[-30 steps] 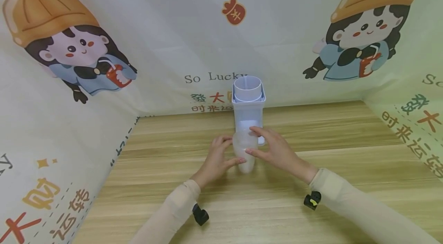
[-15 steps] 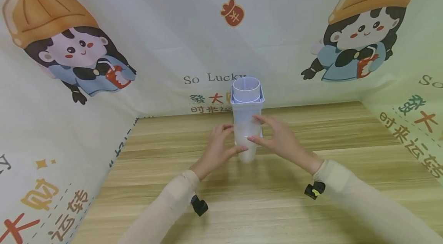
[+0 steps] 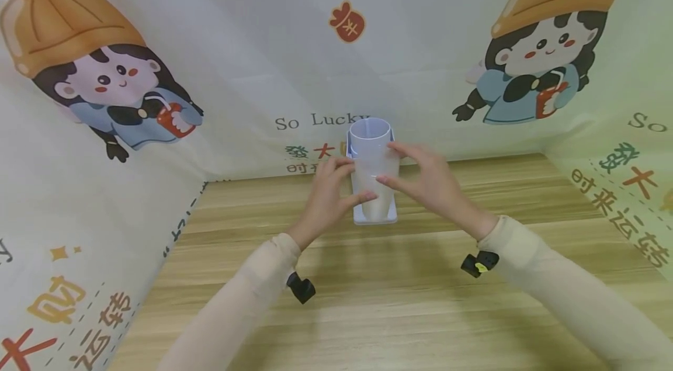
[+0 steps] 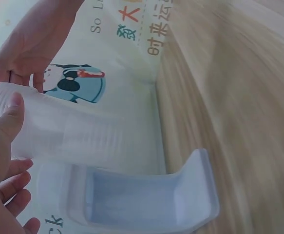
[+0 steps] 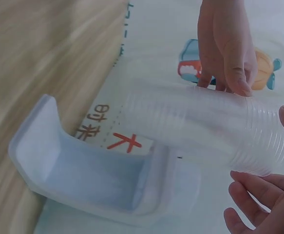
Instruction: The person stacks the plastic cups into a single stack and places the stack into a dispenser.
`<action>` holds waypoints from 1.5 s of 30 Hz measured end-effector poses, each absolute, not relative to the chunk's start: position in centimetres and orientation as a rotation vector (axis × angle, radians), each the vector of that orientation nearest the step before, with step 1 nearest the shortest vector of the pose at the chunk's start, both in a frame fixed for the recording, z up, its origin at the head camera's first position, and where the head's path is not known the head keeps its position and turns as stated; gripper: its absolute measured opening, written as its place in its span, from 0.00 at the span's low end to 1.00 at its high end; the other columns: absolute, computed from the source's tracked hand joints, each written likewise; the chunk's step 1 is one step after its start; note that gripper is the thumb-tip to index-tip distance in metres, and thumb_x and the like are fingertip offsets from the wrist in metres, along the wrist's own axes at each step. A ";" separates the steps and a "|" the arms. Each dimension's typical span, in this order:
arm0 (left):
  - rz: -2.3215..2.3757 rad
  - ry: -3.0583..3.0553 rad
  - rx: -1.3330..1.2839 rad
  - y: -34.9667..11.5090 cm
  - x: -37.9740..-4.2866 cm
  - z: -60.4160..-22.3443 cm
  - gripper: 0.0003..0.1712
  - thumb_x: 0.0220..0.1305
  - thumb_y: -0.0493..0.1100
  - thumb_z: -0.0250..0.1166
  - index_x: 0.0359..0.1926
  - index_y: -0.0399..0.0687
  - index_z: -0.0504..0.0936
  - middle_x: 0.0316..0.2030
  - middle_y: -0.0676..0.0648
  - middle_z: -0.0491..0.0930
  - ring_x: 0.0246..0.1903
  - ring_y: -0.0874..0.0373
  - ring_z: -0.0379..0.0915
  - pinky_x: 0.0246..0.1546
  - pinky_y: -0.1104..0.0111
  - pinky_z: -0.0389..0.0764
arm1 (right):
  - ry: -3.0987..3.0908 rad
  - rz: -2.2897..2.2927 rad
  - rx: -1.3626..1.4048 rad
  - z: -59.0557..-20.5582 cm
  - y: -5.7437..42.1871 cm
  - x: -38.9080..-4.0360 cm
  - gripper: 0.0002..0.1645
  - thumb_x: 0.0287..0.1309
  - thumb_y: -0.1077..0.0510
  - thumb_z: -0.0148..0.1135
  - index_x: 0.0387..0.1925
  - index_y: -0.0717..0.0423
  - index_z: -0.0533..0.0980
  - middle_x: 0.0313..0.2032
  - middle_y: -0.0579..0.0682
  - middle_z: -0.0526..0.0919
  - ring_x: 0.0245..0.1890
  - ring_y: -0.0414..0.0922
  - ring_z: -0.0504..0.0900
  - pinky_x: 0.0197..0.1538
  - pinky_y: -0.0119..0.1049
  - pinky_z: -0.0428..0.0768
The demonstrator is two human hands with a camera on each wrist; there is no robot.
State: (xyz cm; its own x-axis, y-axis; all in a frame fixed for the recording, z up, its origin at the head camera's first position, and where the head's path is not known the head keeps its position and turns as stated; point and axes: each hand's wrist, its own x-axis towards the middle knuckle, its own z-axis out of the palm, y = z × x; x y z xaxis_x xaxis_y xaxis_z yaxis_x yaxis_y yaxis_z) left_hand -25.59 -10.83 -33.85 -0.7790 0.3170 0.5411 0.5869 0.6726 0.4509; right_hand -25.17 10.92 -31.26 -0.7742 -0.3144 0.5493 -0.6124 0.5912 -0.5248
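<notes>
Both hands hold a stack of clear plastic cups [image 3: 375, 165] from its two sides. My left hand [image 3: 330, 193] grips the near left side with thumb and fingers, and my right hand [image 3: 439, 184] pinches the right side a little higher. Ridged rims show at the stack's upper end in the right wrist view, where the cups [image 5: 200, 124] taper away from the hands. Just behind stands a white cup holder [image 4: 137, 200] with a round ring on top, an open front and a flat foot. In the head view the stack overlaps its front and sits over the foot.
The holder stands on a wood-grain table [image 3: 368, 301] near its back edge. A printed cloth [image 3: 252, 67] with cartoon figures hangs behind and at both sides. A small black camera [image 3: 301, 287] is strapped to the left wrist, another [image 3: 479, 264] to the right.
Both hands have carried the cup stack away from the body and upward, from low in front of the holder to right before its open front. The holder stays in place.
</notes>
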 end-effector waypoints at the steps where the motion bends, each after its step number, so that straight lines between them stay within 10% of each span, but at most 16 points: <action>1: -0.874 -2.469 -0.702 -10.8 -25.7 -33.4 0.34 0.48 0.52 0.78 0.53 0.38 0.82 0.57 0.40 0.75 0.60 0.43 0.65 0.64 0.48 0.67 | -2.425 1.021 0.743 -30.9 11.0 -25.3 0.40 0.53 0.48 0.74 0.64 0.59 0.72 0.61 0.60 0.79 0.62 0.57 0.76 0.66 0.56 0.73; 45: -0.872 -2.586 -0.383 -10.0 -32.8 -21.2 0.39 0.55 0.64 0.69 0.63 0.49 0.77 0.64 0.48 0.72 0.67 0.51 0.59 0.70 0.57 0.62 | -2.347 1.116 0.604 -20.0 9.6 -32.8 0.41 0.58 0.41 0.68 0.68 0.54 0.69 0.64 0.55 0.77 0.59 0.51 0.77 0.60 0.50 0.76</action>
State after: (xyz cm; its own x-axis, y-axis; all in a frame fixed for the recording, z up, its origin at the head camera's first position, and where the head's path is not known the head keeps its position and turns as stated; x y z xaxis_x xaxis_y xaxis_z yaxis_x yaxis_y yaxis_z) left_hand -32.84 -10.03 -21.22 -0.8892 0.1318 0.4381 0.3701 0.7701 0.5195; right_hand -32.84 9.56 -19.99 -0.7929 -0.1857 0.5803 -0.5674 0.5722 -0.5921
